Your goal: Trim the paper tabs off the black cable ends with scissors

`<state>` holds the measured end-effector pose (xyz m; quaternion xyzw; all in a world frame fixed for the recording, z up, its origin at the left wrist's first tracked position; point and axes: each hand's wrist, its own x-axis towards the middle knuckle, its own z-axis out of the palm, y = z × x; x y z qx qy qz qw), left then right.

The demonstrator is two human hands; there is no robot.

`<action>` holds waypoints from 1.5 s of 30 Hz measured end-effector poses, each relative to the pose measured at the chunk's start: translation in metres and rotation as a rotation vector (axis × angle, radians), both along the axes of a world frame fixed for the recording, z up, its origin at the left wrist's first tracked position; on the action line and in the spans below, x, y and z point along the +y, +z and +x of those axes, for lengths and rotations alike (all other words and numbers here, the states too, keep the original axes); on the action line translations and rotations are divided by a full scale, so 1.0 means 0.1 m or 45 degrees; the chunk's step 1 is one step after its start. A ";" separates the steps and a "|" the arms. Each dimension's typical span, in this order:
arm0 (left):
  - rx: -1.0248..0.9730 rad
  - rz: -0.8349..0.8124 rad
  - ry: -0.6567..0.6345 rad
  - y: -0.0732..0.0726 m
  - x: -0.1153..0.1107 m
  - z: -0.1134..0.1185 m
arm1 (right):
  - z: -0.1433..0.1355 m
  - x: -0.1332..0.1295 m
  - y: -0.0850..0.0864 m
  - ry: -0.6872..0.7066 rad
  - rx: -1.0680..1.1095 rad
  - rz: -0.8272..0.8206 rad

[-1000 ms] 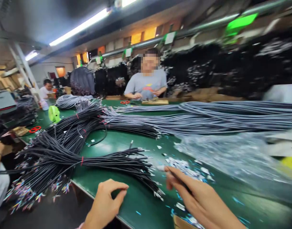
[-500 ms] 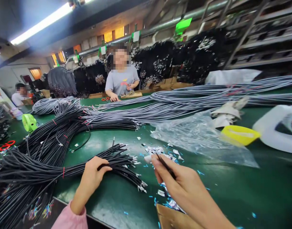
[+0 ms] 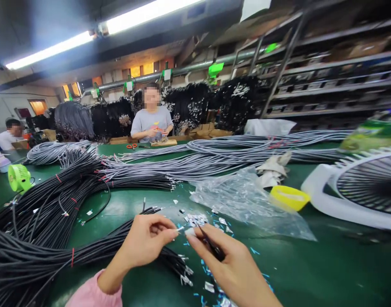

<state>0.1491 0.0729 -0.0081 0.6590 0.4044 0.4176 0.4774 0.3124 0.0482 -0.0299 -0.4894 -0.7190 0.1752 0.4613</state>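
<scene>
Between thumb and index finger, my left hand (image 3: 144, 241) pinches a cable's pale stripped end (image 3: 180, 229). That hand is above a black cable bundle (image 3: 96, 241), which has a red tie round it and silvery ends on the right. My right hand (image 3: 229, 262) is closed round dark tweezers (image 3: 212, 246), their points facing up and left. Something white (image 3: 190, 232) covers or sits at its thumb tip, just right of the cable end; I cannot tell whether they touch. Silvery foil scraps (image 3: 195, 220) and blue bits lie behind and below my right hand.
Grey cables (image 3: 214, 162) run across the green table (image 3: 278, 264). A clear plastic bag (image 3: 246, 204), a yellow scoop-shaped piece (image 3: 289, 198) and a white fan (image 3: 368, 187) are at the right. A small green fan (image 3: 18, 178) stands left. A co-worker (image 3: 152, 119) sits opposite.
My left hand has moved right from the bundle and now pinches a cable end close to my right hand. The view has turned right, showing more of the white fan. The co-worker's hands have come together.
</scene>
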 end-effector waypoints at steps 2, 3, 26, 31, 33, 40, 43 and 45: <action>-0.092 -0.124 -0.067 -0.08 -0.03 -0.01 | -0.01 0.00 -0.03 0.011 -0.001 0.008; -0.150 -0.197 -0.111 -0.12 -0.05 -0.03 | -0.02 0.00 -0.05 0.020 0.006 0.022; 0.014 -0.003 0.335 -0.36 -0.29 0.12 | -0.06 -0.09 -0.11 0.113 0.327 -0.447; -0.086 -0.202 0.209 -0.37 -0.28 0.12 | -0.13 -0.13 -0.01 0.111 0.462 -0.523; -0.084 -0.236 0.122 -0.34 -0.28 0.11 | -0.15 -0.13 0.01 0.126 0.467 -0.554; -0.120 -0.433 -0.149 -0.28 -0.25 0.08 | -0.09 -0.09 -0.06 0.226 0.338 -0.556; 0.046 -0.267 -0.079 -0.28 -0.27 0.06 | -0.07 -0.07 -0.09 0.181 0.263 -0.480; 0.200 0.001 0.039 -0.28 -0.29 0.04 | -0.07 -0.06 -0.11 0.137 0.235 -0.444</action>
